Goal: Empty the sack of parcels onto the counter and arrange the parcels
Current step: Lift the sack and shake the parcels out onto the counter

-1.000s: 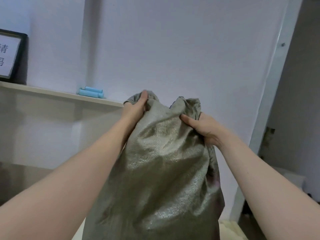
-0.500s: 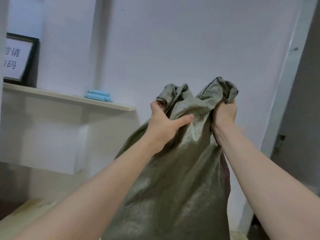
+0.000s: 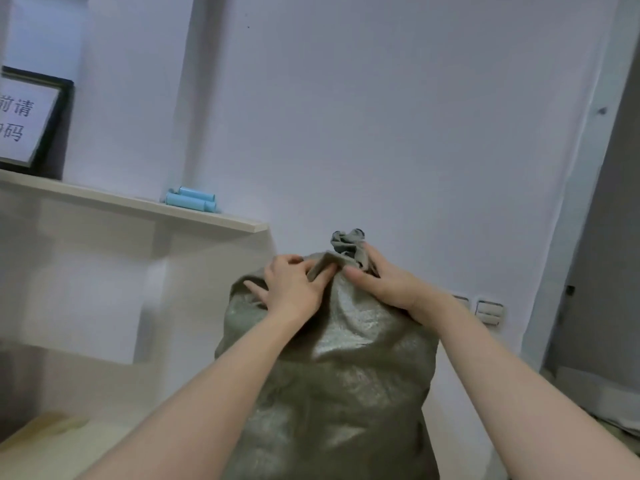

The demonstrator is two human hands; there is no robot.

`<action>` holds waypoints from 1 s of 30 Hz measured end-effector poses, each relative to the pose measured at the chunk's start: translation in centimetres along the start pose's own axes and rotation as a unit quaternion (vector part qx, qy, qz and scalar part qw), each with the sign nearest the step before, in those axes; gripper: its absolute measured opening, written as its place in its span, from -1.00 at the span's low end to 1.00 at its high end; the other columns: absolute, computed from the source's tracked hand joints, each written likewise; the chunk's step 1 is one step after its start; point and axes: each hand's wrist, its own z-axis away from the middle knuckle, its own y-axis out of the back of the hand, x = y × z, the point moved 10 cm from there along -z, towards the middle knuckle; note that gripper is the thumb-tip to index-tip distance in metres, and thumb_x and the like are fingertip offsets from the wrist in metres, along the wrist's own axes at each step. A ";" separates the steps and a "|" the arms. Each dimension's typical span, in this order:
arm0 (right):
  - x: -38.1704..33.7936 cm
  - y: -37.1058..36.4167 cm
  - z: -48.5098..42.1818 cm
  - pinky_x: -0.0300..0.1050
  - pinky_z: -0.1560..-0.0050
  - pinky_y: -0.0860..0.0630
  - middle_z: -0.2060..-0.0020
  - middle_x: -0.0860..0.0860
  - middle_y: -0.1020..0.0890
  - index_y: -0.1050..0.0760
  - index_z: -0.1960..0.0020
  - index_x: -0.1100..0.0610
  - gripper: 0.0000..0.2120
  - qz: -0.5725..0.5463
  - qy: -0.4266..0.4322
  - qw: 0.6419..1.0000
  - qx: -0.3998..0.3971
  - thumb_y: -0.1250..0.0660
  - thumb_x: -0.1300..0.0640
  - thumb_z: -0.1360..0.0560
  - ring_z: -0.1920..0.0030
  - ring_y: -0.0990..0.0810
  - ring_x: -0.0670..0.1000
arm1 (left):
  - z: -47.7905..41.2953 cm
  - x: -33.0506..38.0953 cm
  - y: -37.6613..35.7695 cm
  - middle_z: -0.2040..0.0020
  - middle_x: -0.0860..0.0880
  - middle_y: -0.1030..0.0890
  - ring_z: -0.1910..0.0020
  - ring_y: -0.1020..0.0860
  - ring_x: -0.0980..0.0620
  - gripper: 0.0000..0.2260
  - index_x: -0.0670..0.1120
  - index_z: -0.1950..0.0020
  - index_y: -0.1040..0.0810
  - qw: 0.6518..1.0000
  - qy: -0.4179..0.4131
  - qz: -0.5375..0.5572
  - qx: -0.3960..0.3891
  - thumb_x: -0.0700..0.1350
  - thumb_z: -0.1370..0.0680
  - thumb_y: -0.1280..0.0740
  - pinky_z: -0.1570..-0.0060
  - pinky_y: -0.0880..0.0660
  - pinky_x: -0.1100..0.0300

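The sack (image 3: 329,393) stands upright at 6 o'clock in the view, a dull olive woven thing, bulging and creased, its lower end running out of sight below. Both bare arms reach up to its top. The left hand (image 3: 291,289) lies on the crown at about 11 o'clock from the sack's middle. Its thumb and curled forefinger pinch a raised fold of the cloth, and the other fingers (image 3: 252,289) are splayed apart and pressed flat against the weave. The right hand (image 3: 384,285) is just beside it, at 1 o'clock from the sack's middle. Its thumb lies along the cloth towards the left hand, and its fingers are wrapped round the bunched neck, which sticks up in a crumpled tuft above the knuckles. The two thumbs nearly meet but I cannot tell whether they touch.

A pale counter (image 3: 52,441) shows at 8 o'clock, beside the sack; whether the sack rests on it is hidden. At 10 o'clock a shelf (image 3: 138,206) carries blue rolls (image 3: 192,199) and, at its far left, a framed sign (image 3: 27,123) leaning on the wall (image 3: 381,116). Switches (image 3: 488,311) sit on the wall at 3 o'clock, just past the right wrist
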 end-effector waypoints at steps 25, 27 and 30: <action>-1.3 6.0 1.5 -0.10 0.18 -0.42 0.19 0.02 -0.63 -0.54 0.10 0.13 -0.67 0.003 0.004 0.956 0.293 -0.34 -0.15 -0.49 0.11 -0.59 0.04 | 0.5 3.1 -0.4 0.10 -0.01 -0.57 0.12 -0.52 0.03 -0.77 -0.05 0.02 -0.46 0.925 0.012 0.380 -0.010 0.04 -0.51 -0.42 0.14 -0.43 0.17; 2.2 4.6 1.2 -0.12 0.01 -0.41 -0.09 0.08 -0.55 -0.42 -0.24 0.09 -0.52 0.072 -0.095 0.962 0.248 -0.37 -0.18 -0.47 -0.14 -0.54 0.10 | 0.4 -0.4 -2.3 -0.09 -0.04 -0.54 -0.05 -0.51 -0.01 -0.60 -0.04 -0.16 -0.39 0.942 0.077 0.326 -0.025 0.05 -0.46 -0.47 -0.03 -0.43 0.14; 1.2 4.4 1.3 -0.01 -0.38 -0.25 -0.42 0.15 -0.17 -0.08 -0.52 -0.14 -0.29 0.152 -0.048 0.958 0.240 -0.38 -0.06 -0.49 -0.39 -0.30 0.19 | -0.1 -1.8 -3.1 -0.29 -0.06 -0.49 -0.32 -0.42 -0.12 -0.36 0.02 -0.42 -0.32 0.964 0.084 0.248 -0.054 0.12 -0.42 -0.48 -0.37 -0.33 -0.03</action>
